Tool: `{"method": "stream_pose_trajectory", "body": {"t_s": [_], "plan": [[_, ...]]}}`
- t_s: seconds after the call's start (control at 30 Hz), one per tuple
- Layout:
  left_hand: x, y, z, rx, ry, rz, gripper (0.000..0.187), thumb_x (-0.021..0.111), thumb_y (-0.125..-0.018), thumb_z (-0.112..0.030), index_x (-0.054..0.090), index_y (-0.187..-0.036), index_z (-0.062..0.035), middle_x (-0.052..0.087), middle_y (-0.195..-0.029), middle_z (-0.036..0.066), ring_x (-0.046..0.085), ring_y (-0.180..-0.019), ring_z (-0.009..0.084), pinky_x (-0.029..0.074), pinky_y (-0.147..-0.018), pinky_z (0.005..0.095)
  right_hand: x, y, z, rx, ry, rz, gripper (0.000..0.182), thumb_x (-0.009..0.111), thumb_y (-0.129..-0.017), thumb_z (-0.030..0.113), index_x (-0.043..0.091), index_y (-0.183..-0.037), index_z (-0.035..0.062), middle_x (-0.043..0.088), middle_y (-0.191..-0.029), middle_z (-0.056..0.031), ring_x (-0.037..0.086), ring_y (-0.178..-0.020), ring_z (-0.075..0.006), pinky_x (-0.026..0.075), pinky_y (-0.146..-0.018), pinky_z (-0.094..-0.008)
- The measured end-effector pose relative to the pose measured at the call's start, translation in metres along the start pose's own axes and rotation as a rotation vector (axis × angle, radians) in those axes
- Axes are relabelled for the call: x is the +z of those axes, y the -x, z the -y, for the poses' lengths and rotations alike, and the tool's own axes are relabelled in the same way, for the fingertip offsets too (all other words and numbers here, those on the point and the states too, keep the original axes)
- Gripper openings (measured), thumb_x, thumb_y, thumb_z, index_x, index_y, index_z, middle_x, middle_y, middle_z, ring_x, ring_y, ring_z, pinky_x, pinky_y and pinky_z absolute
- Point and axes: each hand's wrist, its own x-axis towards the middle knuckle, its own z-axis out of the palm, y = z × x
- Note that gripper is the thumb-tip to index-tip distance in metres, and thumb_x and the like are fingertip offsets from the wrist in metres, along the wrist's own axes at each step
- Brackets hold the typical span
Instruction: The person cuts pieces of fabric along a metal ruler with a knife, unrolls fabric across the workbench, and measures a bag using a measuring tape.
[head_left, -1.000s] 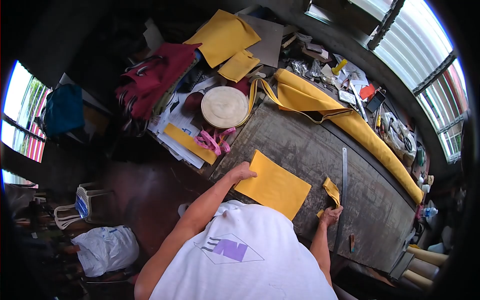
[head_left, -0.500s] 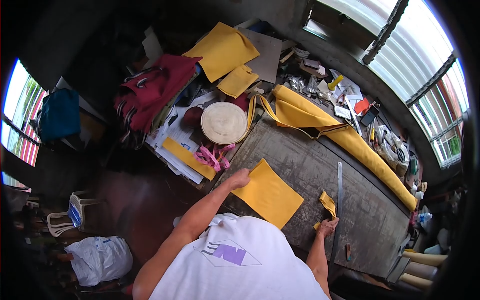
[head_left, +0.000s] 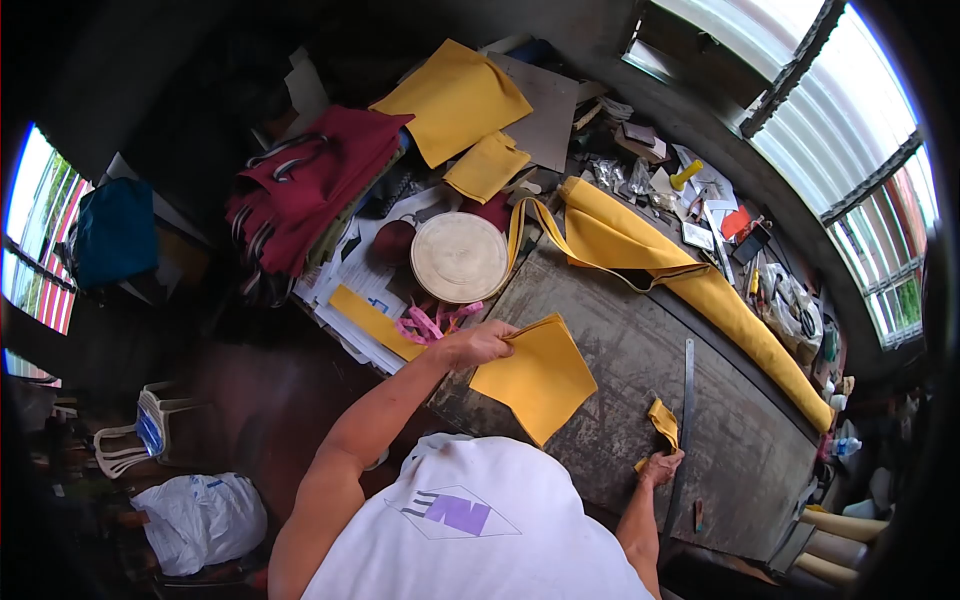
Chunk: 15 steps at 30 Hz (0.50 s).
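Observation:
My left hand is closed on the upper left corner of a yellow fabric piece, which is lifted and bends downward over the near side of the worktable. At the right, my right hand grips a small bunched yellow scrap, its fingers wrapped round the lower end. Just beside that hand a long metal ruler lies on the dark, worn tabletop. A small short tool rests to the right of the ruler's lower end.
A yellow fabric roll lies along the table's far side. Behind it are tools, papers and plastic bags. To the left are a round pale disc, pink tape, maroon bags and more yellow fabric. A plastic chair stands on the floor.
My left hand has raised the yellow fabric piece and moved slightly up, so the piece now bends. My right hand still holds the scrap, and the view has shifted slightly.

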Motion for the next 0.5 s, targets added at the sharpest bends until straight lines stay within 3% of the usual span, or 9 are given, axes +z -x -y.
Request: {"method": "stream_pose_trajectory", "body": {"t_s": [0.17,0.2,0.3,0.33,0.43,0.5], "plan": [[-0.014,0.026,-0.058,0.123,-0.01,-0.066,0.053,0.04,-0.079,0.01,0.06,-0.128,0.005,0.067,-0.112,0.008,0.062,-0.102,0.0139,0.047,-0.093,0.0267,0.003,0.001,-0.003,-0.02,-0.016,-0.027,0.029,0.057,-0.087,0.011,0.052,-0.114,0.0045,0.063,-0.11,-0.0204,0.062,-0.101,-0.0433,0.048,-0.085,-0.0505],[-0.003,0.046,-0.107,-0.003,-0.167,-0.117,0.059,0.036,-0.076,0.012,0.059,-0.129,0.0053,0.067,-0.116,0.012,0.062,-0.107,0.017,0.046,-0.097,0.0282,0.0,0.003,-0.001,-0.026,-0.025,-0.033,0.029,0.057,-0.086,0.011,0.052,-0.114,0.0042,0.063,-0.109,-0.0207,0.061,-0.101,-0.0433,0.048,-0.085,-0.0505],[-0.024,0.034,-0.103,0.102,-0.284,-0.162,0.059,0.035,-0.076,0.012,0.059,-0.13,0.005,0.067,-0.118,0.014,0.062,-0.109,0.0189,0.046,-0.098,0.0289,-0.004,0.004,0.004,-0.052,-0.032,-0.06,0.03,0.057,-0.085,0.01,0.052,-0.114,0.0043,0.062,-0.108,-0.0207,0.061,-0.1,-0.0435,0.047,-0.085,-0.0508],[-0.03,0.032,-0.107,0.123,-0.332,-0.131,0.058,0.037,-0.075,0.01,0.058,-0.129,0.0057,0.067,-0.119,0.018,0.063,-0.111,0.0236,0.046,-0.099,0.0314,-0.005,0.005,0.005,-0.065,-0.027,-0.066,0.03,0.057,-0.085,0.009,0.052,-0.114,0.0045,0.062,-0.108,-0.0205,0.061,-0.1,-0.0436,0.047,-0.084,-0.0509],[-0.043,0.033,-0.134,0.104,-0.593,-0.087,0.06,0.037,-0.073,0.005,0.056,-0.129,0.0083,0.066,-0.118,0.017,0.059,-0.118,0.0212,0.041,-0.106,0.0308,-0.013,0.008,0.014,-0.018,-0.019,-0.041,0.027,0.054,-0.088,0.008,0.051,-0.114,0.0066,0.062,-0.109,-0.0207,0.061,-0.1,-0.0439,0.048,-0.084,-0.051],[-0.056,0.026,-0.144,0.143,-0.693,-0.095,0.054,0.039,-0.074,0.002,0.059,-0.123,0.0085,0.068,-0.111,0.016,0.061,-0.111,0.0209,0.043,-0.101,0.0301,-0.011,0.008,0.011,-0.033,-0.013,-0.039,0.027,0.055,-0.088,0.007,0.051,-0.114,0.0067,0.061,-0.108,-0.0209,0.061,-0.1,-0.0442,0.048,-0.083,-0.0512]]}}
